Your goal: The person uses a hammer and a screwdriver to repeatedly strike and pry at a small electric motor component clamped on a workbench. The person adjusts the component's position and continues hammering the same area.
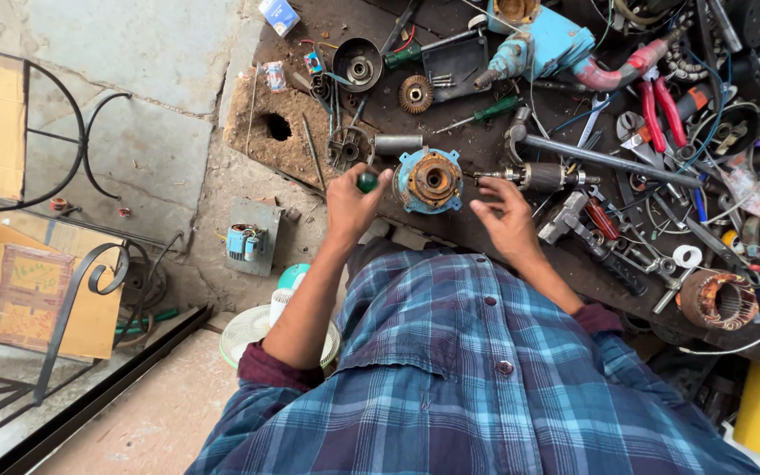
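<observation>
The left hand (351,204) is gripping a green-handled screwdriver (368,181) at 9 o'clock of the blue motor housing (429,180), which is standing on the bench (485,149) edge. The right hand (505,218) is hovering open at 3 o'clock, probably steadying; keeping the housing from turning is helping.

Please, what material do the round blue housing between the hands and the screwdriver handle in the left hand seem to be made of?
Housing: probably cast metal, blue paint worn, with a rusty brown centre. Screwdriver handle in the left hand: likely glossy green plastic; only its rounded end shows.
</observation>
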